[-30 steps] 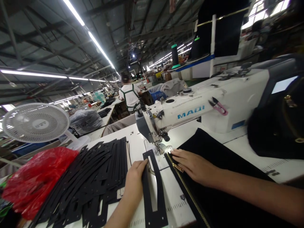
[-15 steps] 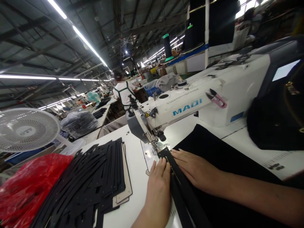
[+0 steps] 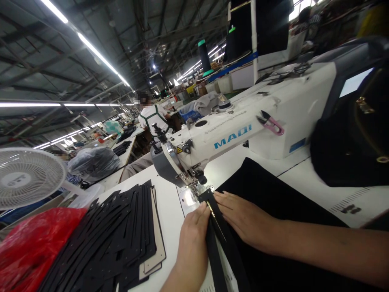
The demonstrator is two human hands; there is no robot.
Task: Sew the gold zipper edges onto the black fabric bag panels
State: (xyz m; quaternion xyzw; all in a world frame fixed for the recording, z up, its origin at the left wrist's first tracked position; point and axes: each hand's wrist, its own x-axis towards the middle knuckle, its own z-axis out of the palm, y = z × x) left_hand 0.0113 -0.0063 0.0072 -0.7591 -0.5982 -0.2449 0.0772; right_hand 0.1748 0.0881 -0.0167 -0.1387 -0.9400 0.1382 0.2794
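A black fabric piece with a gold-toothed zipper [image 3: 216, 219] runs up to the presser foot [image 3: 194, 187] of a white sewing machine [image 3: 225, 129]. My left hand [image 3: 193, 243] is closed at the left edge of this zipper piece, fingers together and curled over it; its thumb is hidden. On the right side of the zipper, my right hand [image 3: 249, 219] lies flat with fingers stretched out, the tips close to the presser foot. Under my right hand and forearm spreads a large black fabric panel [image 3: 273, 190].
Black cut pieces [image 3: 121, 227] lie fanned in a stack on the left, beside a red plastic bag [image 3: 39, 239] and a white fan [image 3: 27, 176]. Pink-handled thread snips [image 3: 272, 123] rest against the machine arm. A person [image 3: 153, 117] in a white shirt works beyond.
The view has shifted slightly, so most things sit further left. My left fingers have drawn in and curled at the strip's edge, and a gap beside the zipper shows wider. My right hand stays flat.
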